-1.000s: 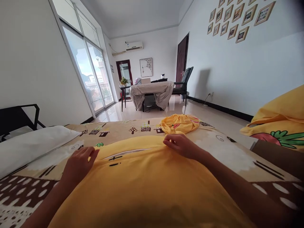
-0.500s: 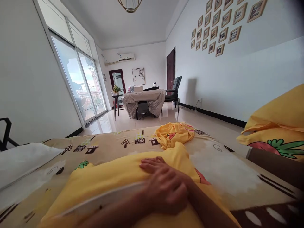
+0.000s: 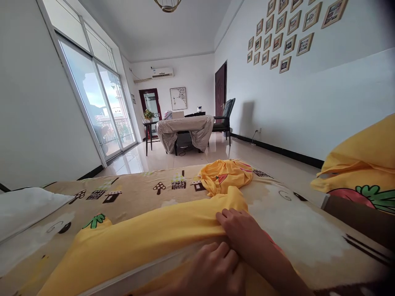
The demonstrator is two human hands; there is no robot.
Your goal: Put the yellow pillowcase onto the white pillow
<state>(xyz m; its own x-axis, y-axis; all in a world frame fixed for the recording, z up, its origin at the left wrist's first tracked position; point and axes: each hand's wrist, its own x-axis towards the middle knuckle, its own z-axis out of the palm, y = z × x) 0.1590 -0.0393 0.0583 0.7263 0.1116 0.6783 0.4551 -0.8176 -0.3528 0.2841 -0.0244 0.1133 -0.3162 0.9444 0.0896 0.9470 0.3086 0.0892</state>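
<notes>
A yellow pillowcase (image 3: 148, 230) with a green leaf print at its far left corner lies stretched across in front of me. Along its near side runs a long opening, and the white pillow (image 3: 166, 265) shows through it. My right hand (image 3: 239, 225) is closed on the upper edge of this opening, near the pillowcase's right end. Just below and nearer to me, my left hand (image 3: 212, 267) has its fingers curled on the lower edge, partly blurred. The fingertips of both hands are hidden in the cloth.
A crumpled yellow cloth (image 3: 226, 176) lies on the patterned bedspread (image 3: 271, 218) beyond the pillowcase. At the left rests a white pillow (image 3: 27, 209). More yellow bedding (image 3: 364, 164) is piled at the right. A covered table (image 3: 185, 125) stands farther off.
My right hand has moved right and slightly down, from over the pillowcase's top to the edge of its opening. My left hand has come lower, and the hands no longer overlap as much.
</notes>
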